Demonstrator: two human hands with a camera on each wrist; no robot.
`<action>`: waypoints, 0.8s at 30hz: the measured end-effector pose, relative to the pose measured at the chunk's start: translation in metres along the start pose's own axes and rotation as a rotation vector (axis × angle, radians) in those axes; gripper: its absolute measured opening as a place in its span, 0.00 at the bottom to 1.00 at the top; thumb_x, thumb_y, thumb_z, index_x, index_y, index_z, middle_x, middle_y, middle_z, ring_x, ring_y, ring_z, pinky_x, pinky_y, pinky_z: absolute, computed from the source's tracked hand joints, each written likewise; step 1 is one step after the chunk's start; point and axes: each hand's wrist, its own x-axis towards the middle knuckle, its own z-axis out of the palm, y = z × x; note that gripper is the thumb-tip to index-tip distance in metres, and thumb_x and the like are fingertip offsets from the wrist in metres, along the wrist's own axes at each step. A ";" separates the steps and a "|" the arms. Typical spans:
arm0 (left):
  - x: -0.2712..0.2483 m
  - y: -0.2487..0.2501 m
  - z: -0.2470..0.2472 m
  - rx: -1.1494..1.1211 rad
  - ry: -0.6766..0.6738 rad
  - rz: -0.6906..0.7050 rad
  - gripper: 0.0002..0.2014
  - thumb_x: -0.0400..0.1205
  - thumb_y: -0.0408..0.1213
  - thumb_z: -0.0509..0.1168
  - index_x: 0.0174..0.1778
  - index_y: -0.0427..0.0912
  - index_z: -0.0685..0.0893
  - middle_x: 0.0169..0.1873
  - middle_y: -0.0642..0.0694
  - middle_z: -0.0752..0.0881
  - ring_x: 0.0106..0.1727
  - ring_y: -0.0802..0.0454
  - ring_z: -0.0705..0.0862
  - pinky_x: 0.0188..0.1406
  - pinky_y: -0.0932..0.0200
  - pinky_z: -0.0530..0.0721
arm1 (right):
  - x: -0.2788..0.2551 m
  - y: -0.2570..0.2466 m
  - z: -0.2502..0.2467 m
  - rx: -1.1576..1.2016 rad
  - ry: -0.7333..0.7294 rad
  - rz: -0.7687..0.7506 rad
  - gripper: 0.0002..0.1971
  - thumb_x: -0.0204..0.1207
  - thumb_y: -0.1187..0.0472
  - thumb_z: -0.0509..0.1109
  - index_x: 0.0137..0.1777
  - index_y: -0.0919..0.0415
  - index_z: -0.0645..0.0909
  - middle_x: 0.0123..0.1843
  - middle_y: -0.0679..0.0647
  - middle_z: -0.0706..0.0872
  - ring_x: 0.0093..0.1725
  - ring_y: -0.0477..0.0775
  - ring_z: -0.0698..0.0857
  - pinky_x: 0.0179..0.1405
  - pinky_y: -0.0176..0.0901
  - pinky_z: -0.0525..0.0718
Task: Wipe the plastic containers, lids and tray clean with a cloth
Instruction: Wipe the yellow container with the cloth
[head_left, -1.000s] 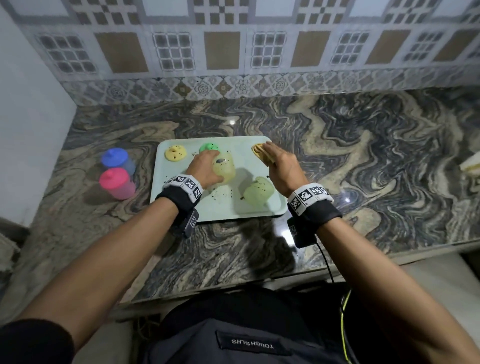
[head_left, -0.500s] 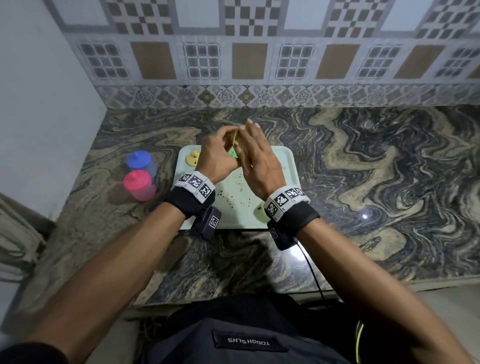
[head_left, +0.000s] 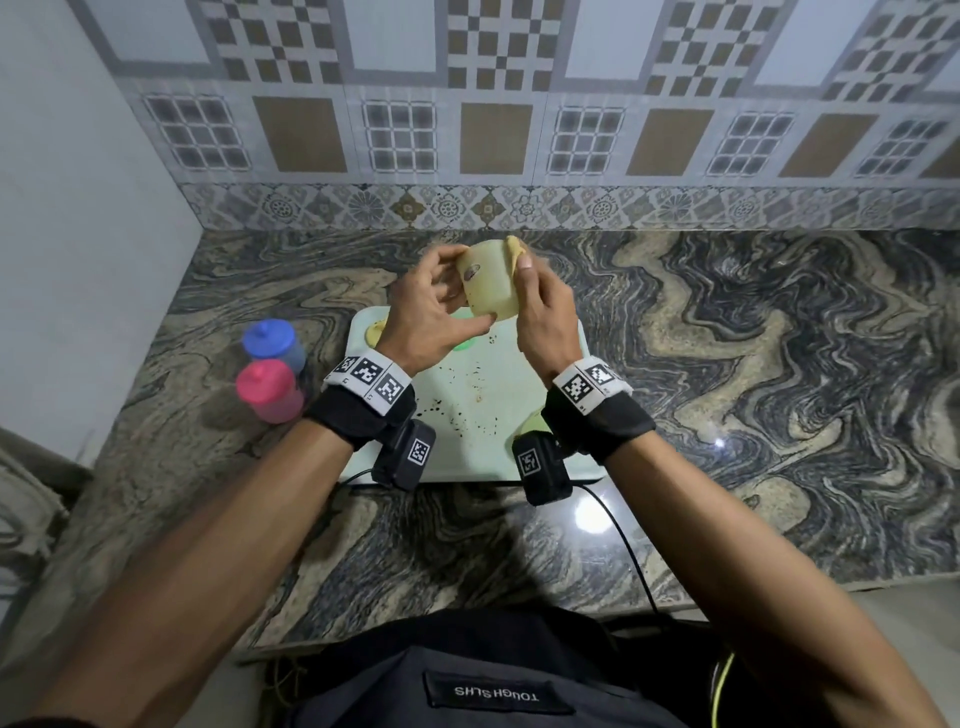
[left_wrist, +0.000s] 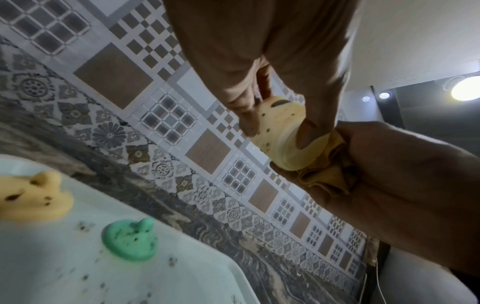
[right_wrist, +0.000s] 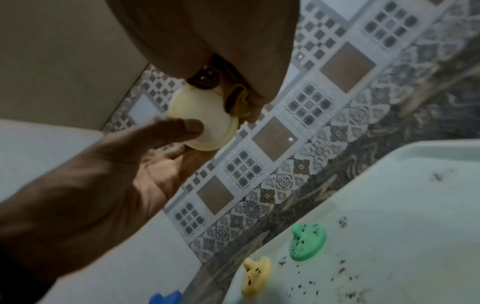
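Yellow container (head_left: 488, 283) held aloft over tray's (head_left: 470, 452) far edge, pinched by left hand (head_left: 431, 312). Right hand (head_left: 543, 312) clutching cloth (left_wrist: 330, 172) against its mouth. Probably light, stiff, slick plastic; best gripped around sidewall.

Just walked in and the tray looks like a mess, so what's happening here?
A person is cleaning small plastic containers. The left hand holds a yellow container up above the tray, and the right hand presses a yellow cloth against its open end. The tray is speckled with dark crumbs, and a yellow lid and a green lid, both spotted, lie on it. Blue-lidded and pink-lidded containers stand on the counter left of the tray.
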 end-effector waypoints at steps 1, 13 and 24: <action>0.001 0.003 0.001 0.048 -0.018 0.030 0.38 0.62 0.27 0.80 0.68 0.45 0.73 0.59 0.43 0.83 0.55 0.53 0.87 0.56 0.49 0.88 | 0.000 -0.004 0.000 -0.038 -0.020 -0.024 0.23 0.88 0.51 0.56 0.81 0.58 0.69 0.72 0.56 0.82 0.67 0.49 0.82 0.62 0.36 0.79; 0.012 0.031 -0.009 0.225 -0.084 0.164 0.40 0.64 0.46 0.81 0.71 0.38 0.75 0.63 0.43 0.81 0.60 0.49 0.83 0.59 0.50 0.86 | 0.003 -0.012 0.012 0.255 0.081 -0.009 0.24 0.86 0.47 0.55 0.77 0.54 0.75 0.68 0.58 0.83 0.53 0.51 0.85 0.42 0.37 0.87; 0.009 0.044 -0.010 0.398 -0.005 0.306 0.36 0.66 0.48 0.77 0.67 0.37 0.74 0.59 0.45 0.83 0.55 0.50 0.84 0.52 0.57 0.86 | 0.005 -0.028 0.010 0.351 0.101 -0.013 0.20 0.91 0.57 0.51 0.75 0.63 0.76 0.61 0.70 0.84 0.47 0.55 0.85 0.28 0.31 0.81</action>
